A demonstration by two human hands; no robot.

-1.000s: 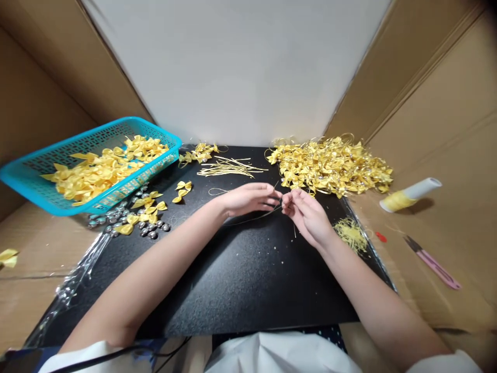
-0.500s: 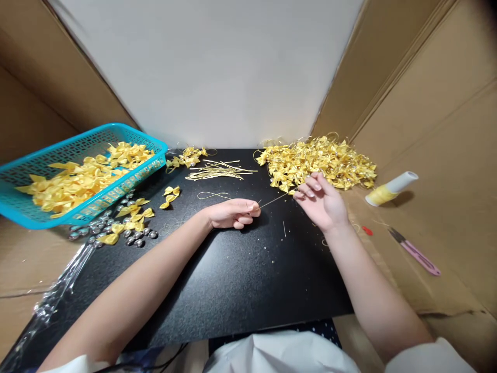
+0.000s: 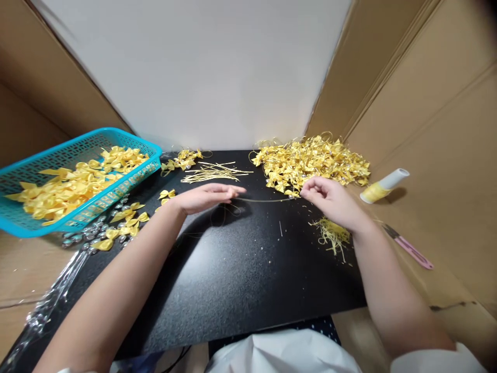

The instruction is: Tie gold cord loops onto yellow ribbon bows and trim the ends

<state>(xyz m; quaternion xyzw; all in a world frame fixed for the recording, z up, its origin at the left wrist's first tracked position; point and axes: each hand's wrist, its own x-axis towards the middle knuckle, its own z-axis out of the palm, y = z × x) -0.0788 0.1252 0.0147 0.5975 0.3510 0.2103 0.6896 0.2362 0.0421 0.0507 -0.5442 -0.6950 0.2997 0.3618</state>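
Observation:
My left hand (image 3: 205,197) and my right hand (image 3: 330,199) hover over a black mat (image 3: 233,274), fingers pinched. A thin gold thread (image 3: 264,200) is stretched taut between them, one end in each hand. Just beyond my right hand lies a big heap of finished yellow ribbon bows (image 3: 314,161). A small tangle of yellow thread scraps (image 3: 332,234) lies under my right wrist. Cut gold thread lengths (image 3: 212,173) lie beyond my left hand.
A turquoise basket (image 3: 23,220) of yellow bows sits at the left, with loose bows and silver beads (image 3: 116,228) in front of it. A yellow thread spool (image 3: 382,186) and pink-handled snips (image 3: 411,251) lie on cardboard at right. Cardboard walls enclose both sides.
My hands have drawn apart, from touching at the mat's centre to wide apart, pulling the gold thread out straight between them. The camera has turned slightly right.

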